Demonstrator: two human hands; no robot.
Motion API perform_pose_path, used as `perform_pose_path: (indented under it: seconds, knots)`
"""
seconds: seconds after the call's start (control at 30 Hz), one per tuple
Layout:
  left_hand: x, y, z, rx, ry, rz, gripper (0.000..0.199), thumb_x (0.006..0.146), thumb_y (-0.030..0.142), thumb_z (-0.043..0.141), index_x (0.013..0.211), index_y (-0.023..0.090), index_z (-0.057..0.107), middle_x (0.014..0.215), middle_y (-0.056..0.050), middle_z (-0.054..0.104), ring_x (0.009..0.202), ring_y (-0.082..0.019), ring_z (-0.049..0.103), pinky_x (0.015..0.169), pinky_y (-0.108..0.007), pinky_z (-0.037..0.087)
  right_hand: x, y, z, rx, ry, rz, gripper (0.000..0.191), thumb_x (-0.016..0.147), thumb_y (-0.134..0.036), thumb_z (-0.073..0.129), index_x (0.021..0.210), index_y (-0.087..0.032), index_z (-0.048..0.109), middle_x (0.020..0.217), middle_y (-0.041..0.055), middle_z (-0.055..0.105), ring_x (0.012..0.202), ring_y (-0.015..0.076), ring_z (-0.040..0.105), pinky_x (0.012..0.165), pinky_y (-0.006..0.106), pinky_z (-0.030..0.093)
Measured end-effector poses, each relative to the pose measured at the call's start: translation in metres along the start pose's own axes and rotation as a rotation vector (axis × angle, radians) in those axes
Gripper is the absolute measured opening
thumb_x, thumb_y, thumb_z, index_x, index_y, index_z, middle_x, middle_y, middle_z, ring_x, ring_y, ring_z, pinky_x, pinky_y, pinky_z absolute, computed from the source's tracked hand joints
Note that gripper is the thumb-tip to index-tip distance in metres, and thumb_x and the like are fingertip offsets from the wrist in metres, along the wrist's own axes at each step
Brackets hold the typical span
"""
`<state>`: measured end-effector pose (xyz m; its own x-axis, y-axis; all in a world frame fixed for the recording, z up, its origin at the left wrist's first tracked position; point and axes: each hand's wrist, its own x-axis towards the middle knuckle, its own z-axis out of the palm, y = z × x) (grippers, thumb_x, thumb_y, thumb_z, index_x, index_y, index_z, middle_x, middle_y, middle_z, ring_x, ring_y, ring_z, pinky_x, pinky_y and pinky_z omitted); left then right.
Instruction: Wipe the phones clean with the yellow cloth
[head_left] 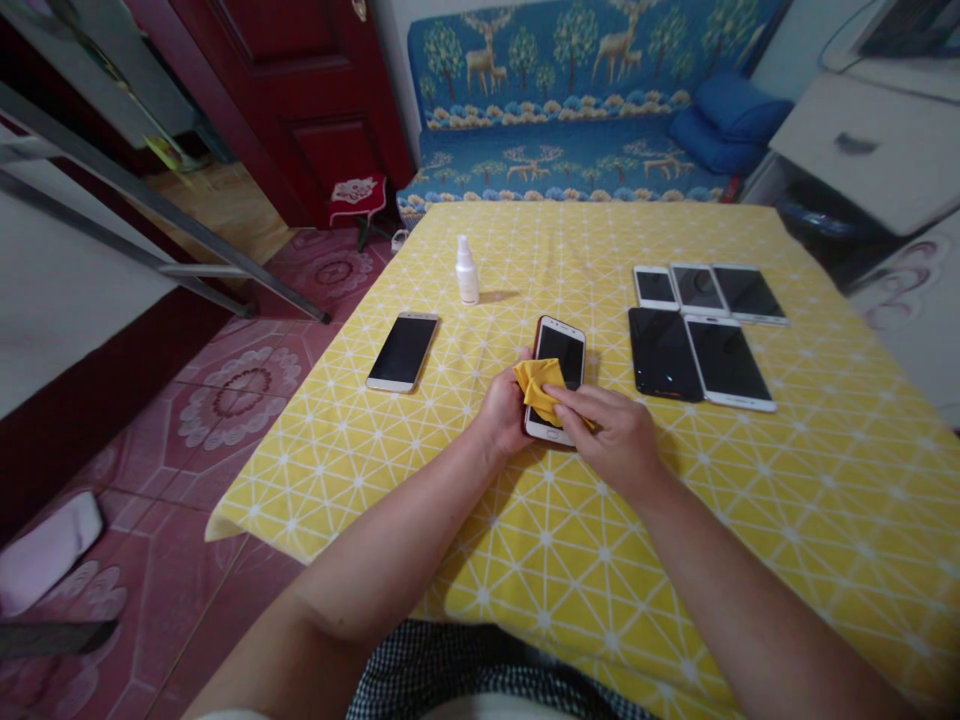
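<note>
A white-fronted smartphone (pixel 564 345) with a dark screen and a reddish edge is tilted up over the table. My left hand (pixel 507 408) grips it along its left side; some of those fingers are hidden behind it. Pinched in my right hand (pixel 611 430) is a yellow cloth (pixel 541 385), which lies against the phone's screen. To the left, another smartphone (pixel 403 352) rests flat with its dark screen up. A white spray bottle (pixel 466 272) stands upright beyond it.
Several phones lie grouped on the right, among them a black one (pixel 666 353) and a white one (pixel 729 362). A yellow patterned tablecloth (pixel 570 560) covers the table. Behind it stands a blue sofa (pixel 555 150); a red stool (pixel 358 195) is at the back left.
</note>
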<state>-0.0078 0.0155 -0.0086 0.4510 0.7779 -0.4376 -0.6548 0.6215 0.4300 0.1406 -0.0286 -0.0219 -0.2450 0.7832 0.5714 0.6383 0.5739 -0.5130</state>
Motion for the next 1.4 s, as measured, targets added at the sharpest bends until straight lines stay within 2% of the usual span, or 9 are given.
perform_pose_path:
  seconds: [0.2,0.37,0.5,0.6,0.83,1.03,1.13,1.3,1.4]
  knots:
    - [-0.004,-0.004,0.004,0.066,-0.073,-0.025,0.046,0.100,0.051,0.046,0.092,0.014,0.072,0.083,-0.010,0.075,0.077,-0.023,0.072,0.080,-0.035,0.056,0.000,0.006,-0.001,-0.012,0.086,0.100,0.031,0.097,-0.027,0.056,0.122,-0.026,0.075,0.087,0.0044,0.075,0.074,0.0175,0.069,0.067,0.031,0.052]
    - [-0.005,-0.008,0.002,0.087,-0.075,-0.022,0.032,0.099,0.042,0.055,0.101,0.015,0.072,0.086,-0.007,0.076,0.071,-0.019,0.070,0.077,-0.032,0.055,0.003,0.012,-0.004,-0.081,0.191,0.176,0.033,0.097,-0.028,0.055,0.123,-0.025,0.075,0.097,0.0067,0.079,0.083,0.0204,0.072,0.075,0.034,0.054]
    - [-0.004,-0.008,0.002,0.060,-0.056,0.061,0.025,0.098,0.035,0.057,0.107,0.017,0.072,0.088,-0.005,0.076,0.072,-0.018,0.070,0.078,-0.031,0.056,0.004,0.018,-0.005,-0.151,0.230,0.265,0.034,0.095,-0.028,0.056,0.121,-0.022,0.076,0.100,0.0092,0.080,0.080,0.0230,0.073,0.070,0.036,0.054]
    - [-0.005,-0.007,0.005,0.054,-0.066,0.060,0.025,0.099,0.034,0.056,0.109,0.019,0.072,0.090,-0.005,0.076,0.073,-0.018,0.071,0.080,-0.031,0.056,0.004,0.021,-0.005,-0.165,0.242,0.308,0.034,0.094,-0.029,0.056,0.120,-0.023,0.076,0.098,0.0086,0.080,0.074,0.0222,0.071,0.067,0.036,0.053]
    - [-0.009,-0.007,0.006,0.080,-0.148,-0.012,0.021,0.098,0.032,0.056,0.104,0.019,0.072,0.089,-0.006,0.076,0.074,-0.020,0.071,0.085,-0.036,0.057,0.004,0.025,-0.005,-0.060,0.306,0.241,0.034,0.095,-0.029,0.057,0.123,-0.025,0.074,0.104,0.0079,0.079,0.089,0.0243,0.074,0.079,0.039,0.058]
    - [-0.005,-0.010,-0.002,0.121,-0.228,-0.076,0.024,0.098,0.036,0.056,0.098,0.017,0.072,0.085,-0.008,0.076,0.075,-0.021,0.071,0.086,-0.037,0.056,0.005,0.019,-0.008,-0.047,0.305,0.172,0.033,0.096,-0.029,0.056,0.125,-0.027,0.073,0.095,0.0060,0.077,0.079,0.0207,0.071,0.074,0.036,0.057]
    - [-0.003,-0.010,-0.004,0.144,-0.207,-0.103,0.030,0.097,0.040,0.058,0.092,0.015,0.072,0.079,-0.008,0.074,0.071,-0.020,0.069,0.081,-0.034,0.056,0.005,0.016,-0.007,-0.016,0.265,0.139,0.033,0.096,-0.028,0.057,0.124,-0.028,0.074,0.095,0.0057,0.077,0.080,0.0215,0.071,0.076,0.037,0.057]
    - [-0.003,-0.012,-0.001,0.162,-0.116,0.074,0.020,0.095,0.033,0.061,0.094,0.017,0.072,0.078,-0.005,0.072,0.068,-0.017,0.066,0.079,-0.030,0.054,0.004,0.015,-0.004,0.027,0.227,0.164,0.031,0.095,-0.029,0.058,0.120,-0.026,0.076,0.094,0.0060,0.078,0.076,0.0208,0.071,0.071,0.036,0.057]
    - [-0.004,-0.015,0.004,0.174,-0.105,0.174,0.016,0.093,0.031,0.064,0.099,0.019,0.073,0.089,-0.005,0.075,0.077,-0.017,0.068,0.084,-0.029,0.053,0.005,0.016,-0.002,0.067,0.247,0.214,0.028,0.094,-0.028,0.060,0.115,-0.026,0.078,0.098,0.0063,0.079,0.083,0.0227,0.074,0.075,0.038,0.059]
